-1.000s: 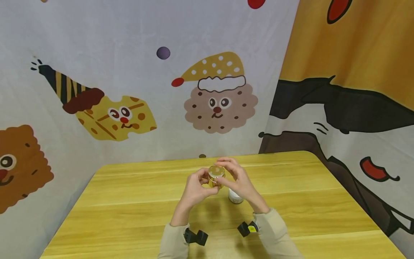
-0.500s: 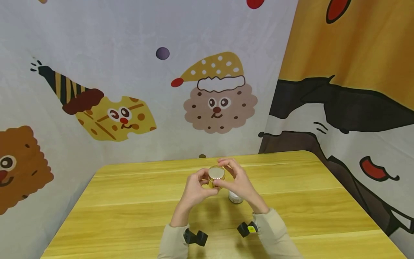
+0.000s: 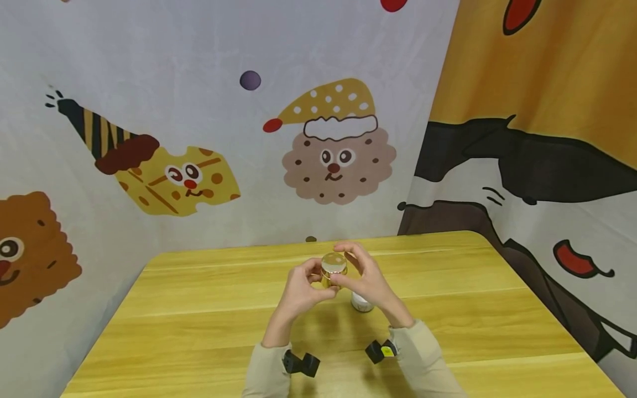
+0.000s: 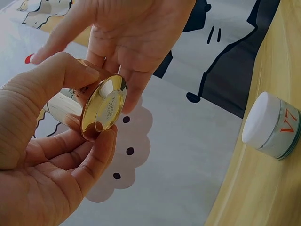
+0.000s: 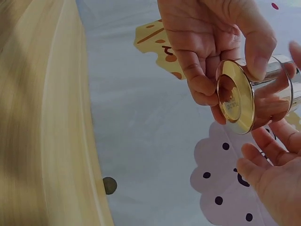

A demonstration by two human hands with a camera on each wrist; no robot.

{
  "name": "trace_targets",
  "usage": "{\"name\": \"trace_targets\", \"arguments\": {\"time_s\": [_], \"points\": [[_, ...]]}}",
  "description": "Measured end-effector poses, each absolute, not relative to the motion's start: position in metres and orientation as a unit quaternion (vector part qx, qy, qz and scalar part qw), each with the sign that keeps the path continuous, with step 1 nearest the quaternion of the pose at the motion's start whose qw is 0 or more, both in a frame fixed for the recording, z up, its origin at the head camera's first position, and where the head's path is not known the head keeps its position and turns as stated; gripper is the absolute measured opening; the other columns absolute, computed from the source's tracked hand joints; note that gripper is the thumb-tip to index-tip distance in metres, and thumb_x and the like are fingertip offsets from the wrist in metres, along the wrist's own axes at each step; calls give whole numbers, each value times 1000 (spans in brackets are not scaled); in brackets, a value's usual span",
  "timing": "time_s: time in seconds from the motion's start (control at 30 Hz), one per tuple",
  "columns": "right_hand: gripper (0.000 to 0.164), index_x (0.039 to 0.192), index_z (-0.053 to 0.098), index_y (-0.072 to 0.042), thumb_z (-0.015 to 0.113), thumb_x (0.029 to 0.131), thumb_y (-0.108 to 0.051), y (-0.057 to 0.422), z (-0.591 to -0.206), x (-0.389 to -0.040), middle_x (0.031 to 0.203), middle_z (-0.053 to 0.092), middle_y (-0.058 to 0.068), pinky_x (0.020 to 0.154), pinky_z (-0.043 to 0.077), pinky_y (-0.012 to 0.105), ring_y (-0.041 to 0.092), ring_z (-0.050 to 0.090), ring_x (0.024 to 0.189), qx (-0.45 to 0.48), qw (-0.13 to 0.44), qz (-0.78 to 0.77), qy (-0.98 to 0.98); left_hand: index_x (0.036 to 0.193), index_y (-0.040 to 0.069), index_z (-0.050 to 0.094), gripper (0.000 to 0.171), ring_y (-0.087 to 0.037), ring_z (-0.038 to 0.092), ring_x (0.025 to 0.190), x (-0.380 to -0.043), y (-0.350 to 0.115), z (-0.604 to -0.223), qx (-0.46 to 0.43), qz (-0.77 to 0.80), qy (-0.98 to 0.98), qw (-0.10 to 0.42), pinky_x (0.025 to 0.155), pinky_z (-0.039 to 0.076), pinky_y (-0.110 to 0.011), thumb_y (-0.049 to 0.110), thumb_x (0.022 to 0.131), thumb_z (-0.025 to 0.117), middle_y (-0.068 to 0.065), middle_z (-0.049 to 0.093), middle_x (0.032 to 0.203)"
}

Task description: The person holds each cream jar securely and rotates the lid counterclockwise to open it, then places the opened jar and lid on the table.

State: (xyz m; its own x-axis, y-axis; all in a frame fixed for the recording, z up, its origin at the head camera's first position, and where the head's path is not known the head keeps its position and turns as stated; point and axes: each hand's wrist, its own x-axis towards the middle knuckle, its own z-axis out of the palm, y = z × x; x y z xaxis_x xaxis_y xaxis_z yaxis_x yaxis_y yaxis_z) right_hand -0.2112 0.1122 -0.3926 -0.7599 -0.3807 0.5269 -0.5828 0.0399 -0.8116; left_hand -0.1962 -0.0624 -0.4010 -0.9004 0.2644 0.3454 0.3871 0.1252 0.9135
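A shiny gold cosmetic jar is held up over the table between both hands. My left hand grips its side, the thumb pressed on one side and curled fingers on the other in the left wrist view. There the jar's gold round base, with small print, faces the camera. My right hand is spread around the upper end of the jar. In the head view its thumb overlaps the rim and its raised fingertips stand a little away. In the right wrist view the right-hand fingers are spread beneath the jar.
A white-lidded jar marked V7 stands on the wooden table, just beyond the right wrist in the head view. A patterned cloth hangs along the table's back edge. Black wrist cameras sit on the sleeves.
The right-hand fingers have lifted slightly away from the rim. The reflection on the jar's top has changed with small tilts. The left hand keeps its grip in nearly the same place.
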Motion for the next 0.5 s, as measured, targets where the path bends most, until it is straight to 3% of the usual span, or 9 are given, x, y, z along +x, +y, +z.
{"name": "trace_targets", "arguments": {"time_s": [0.17, 0.4, 0.5], "points": [[41, 112, 54, 7, 72, 76, 5, 110, -393, -212, 125, 47, 18, 106, 30, 46, 32, 43, 121, 334, 96, 602, -718, 107, -5, 61, 39, -18, 55, 76, -195, -62, -398, -208, -629, -748, 36, 68, 49, -21, -8, 70, 72, -9, 59, 88], [35, 120, 54, 12, 60, 86, 3, 112, -393, -214, 125, 46, 25, 104, 35, 28, 26, 44, 118, 386, 100, 592, -700, 104, -10, 60, 35, -20, 53, 77, -182, -61, -375, -213, -622, -753, 31, 70, 51, -28, -10, 70, 69, -10, 59, 86], [41, 126, 48, 13, 58, 89, 0, 112, -394, -214, 127, 44, 27, 105, 35, 34, 25, 44, 120, 393, 91, 587, -702, 104, -11, 60, 35, -19, 54, 79, -178, -61, -369, -213, -620, -754, 30, 73, 51, -27, -10, 70, 69, -11, 60, 87]]}}
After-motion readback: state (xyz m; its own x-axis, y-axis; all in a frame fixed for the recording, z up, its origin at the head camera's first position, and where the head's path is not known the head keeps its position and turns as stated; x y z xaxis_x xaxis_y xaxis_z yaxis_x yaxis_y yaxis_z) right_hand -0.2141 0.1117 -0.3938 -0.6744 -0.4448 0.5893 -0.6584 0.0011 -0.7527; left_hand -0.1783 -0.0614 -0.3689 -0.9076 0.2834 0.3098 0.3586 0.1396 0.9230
